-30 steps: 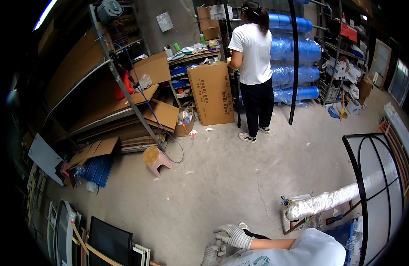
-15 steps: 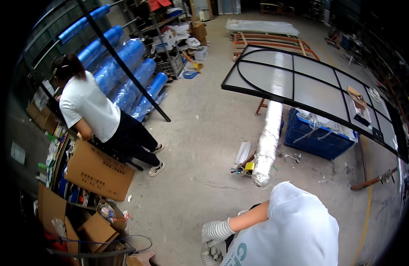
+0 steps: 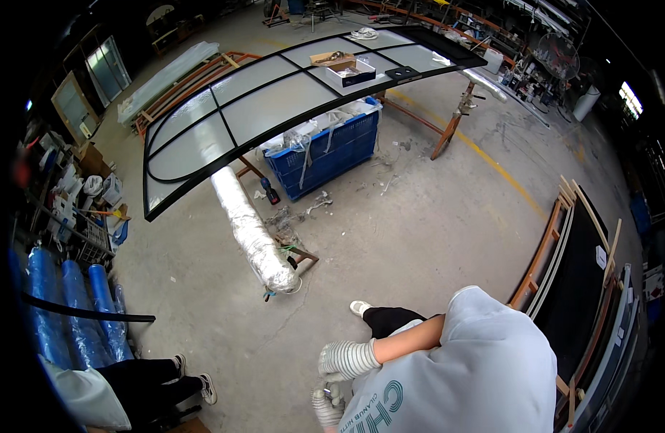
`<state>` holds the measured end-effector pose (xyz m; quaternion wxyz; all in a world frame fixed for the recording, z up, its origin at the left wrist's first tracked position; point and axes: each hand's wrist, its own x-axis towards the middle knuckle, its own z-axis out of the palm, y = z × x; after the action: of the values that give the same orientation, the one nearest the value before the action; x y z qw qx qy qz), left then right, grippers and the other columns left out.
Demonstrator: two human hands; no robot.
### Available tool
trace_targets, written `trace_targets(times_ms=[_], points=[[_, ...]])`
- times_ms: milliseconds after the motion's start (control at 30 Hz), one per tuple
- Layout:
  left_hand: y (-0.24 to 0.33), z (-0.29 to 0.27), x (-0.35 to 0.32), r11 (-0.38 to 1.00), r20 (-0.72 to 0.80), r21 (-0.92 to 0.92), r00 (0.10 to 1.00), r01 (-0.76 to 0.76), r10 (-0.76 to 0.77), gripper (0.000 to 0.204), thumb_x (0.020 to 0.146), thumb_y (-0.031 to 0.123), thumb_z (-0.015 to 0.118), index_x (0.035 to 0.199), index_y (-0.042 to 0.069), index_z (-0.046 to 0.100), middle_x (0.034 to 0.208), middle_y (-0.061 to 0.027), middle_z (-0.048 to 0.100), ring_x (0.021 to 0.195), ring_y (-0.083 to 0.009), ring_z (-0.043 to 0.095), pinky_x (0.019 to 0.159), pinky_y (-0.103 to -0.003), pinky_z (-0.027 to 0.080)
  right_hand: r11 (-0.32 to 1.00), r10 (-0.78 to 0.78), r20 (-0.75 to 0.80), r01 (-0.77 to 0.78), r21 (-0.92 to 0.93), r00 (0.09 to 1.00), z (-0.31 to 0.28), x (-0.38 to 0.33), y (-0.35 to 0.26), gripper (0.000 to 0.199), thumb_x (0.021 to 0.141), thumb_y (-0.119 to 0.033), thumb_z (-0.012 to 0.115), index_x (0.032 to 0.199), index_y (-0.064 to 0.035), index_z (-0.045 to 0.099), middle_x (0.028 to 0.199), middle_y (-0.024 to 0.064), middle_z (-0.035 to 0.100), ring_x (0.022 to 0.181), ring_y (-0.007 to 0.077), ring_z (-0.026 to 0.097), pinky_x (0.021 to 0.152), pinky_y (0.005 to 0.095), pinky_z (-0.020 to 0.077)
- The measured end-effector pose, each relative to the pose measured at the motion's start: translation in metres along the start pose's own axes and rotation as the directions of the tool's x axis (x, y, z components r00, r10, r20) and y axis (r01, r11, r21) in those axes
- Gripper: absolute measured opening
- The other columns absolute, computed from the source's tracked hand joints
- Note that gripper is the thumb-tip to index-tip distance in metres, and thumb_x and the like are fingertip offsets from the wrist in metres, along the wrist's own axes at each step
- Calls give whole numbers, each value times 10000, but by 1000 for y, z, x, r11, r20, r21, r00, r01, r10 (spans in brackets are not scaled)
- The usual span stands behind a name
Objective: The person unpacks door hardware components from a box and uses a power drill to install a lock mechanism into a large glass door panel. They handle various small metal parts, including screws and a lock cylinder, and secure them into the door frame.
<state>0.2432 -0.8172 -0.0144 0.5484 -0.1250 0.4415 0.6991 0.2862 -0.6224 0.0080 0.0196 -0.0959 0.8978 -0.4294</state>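
My right hand (image 3: 347, 360), in a white striped knit glove, reaches in from my sleeve at the lower middle. Its fingers curl down toward my left hand (image 3: 328, 406), gloved the same way, just below it. The two hands are close together in front of my white shirt (image 3: 455, 368). Something small and pale shows at the left fingertips, too small to name. The right fingertips are mostly hidden behind the glove's back. Neither hand touches the large black-framed glazed panel (image 3: 275, 108), which stands well beyond them.
The panel rests on a silver-wrapped support (image 3: 249, 238); a small open box (image 3: 350, 72) sits on it. Beneath stands a blue crate (image 3: 325, 159). Long frames (image 3: 570, 289) lean at right. Another person's legs (image 3: 152, 379) and blue film rolls (image 3: 73, 310) are at lower left.
My view has swung to the right, so the panel, crate and other person now sit farther left, and the leaning frames have come in. Both hands remain close together.
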Motion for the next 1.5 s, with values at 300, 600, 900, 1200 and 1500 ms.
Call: trace_targets(times_ms=[300, 600, 900, 1200, 1500], points=[[12, 130, 86, 912, 146, 410, 987, 8, -74, 327, 869, 407, 544, 781, 92, 545, 528, 46, 404, 434, -45, 310, 399, -208, 213, 915, 397, -121, -382, 126, 910, -79, -71, 61, 311, 874, -302, 515, 1026, -49, 613, 939, 151, 641, 890, 336, 613, 807, 422, 481], [-19, 219, 194, 974, 168, 221, 986, -43, 5, 313, 891, 379, 552, 857, 69, 584, 541, 48, 423, 438, -41, 308, 402, -197, 226, 849, 450, 105, -461, 257, 887, -208, -101, 180, 355, 886, -352, 519, 1072, -65, 615, 976, 173, 660, 912, 329, 636, 796, 396, 501], [30, 205, 229, 946, -532, 103, 787, -307, 313, 230, 875, 329, 599, 864, 100, 599, 570, 43, 465, 375, -49, 318, 337, -204, 220, 941, 284, 284, -323, 102, 916, -287, -5, 288, 296, 891, -332, 532, 1020, -83, 630, 904, 169, 655, 839, 348, 630, 763, 413, 496], [121, 102, 343, 593, -641, 646, 81, -480, 764, 234, 952, 273, 517, 824, 84, 566, 641, 32, 518, 535, -84, 404, 496, -254, 369, 874, 480, 330, -414, -252, 812, -372, 71, 449, 339, 875, -358, 531, 1064, -101, 643, 899, 173, 669, 874, 347, 634, 762, 415, 498], [149, 133, 371, 455, -443, 838, -113, 302, 890, 187, 957, 150, 441, 832, 47, 534, 676, -41, 507, 613, -130, 427, 600, -277, 414, 715, 620, 303, -680, 162, 724, -339, 164, 704, 300, 853, -308, 642, 879, -11, 673, 765, 81, 678, 693, 184, 654, 633, 315, 527]])
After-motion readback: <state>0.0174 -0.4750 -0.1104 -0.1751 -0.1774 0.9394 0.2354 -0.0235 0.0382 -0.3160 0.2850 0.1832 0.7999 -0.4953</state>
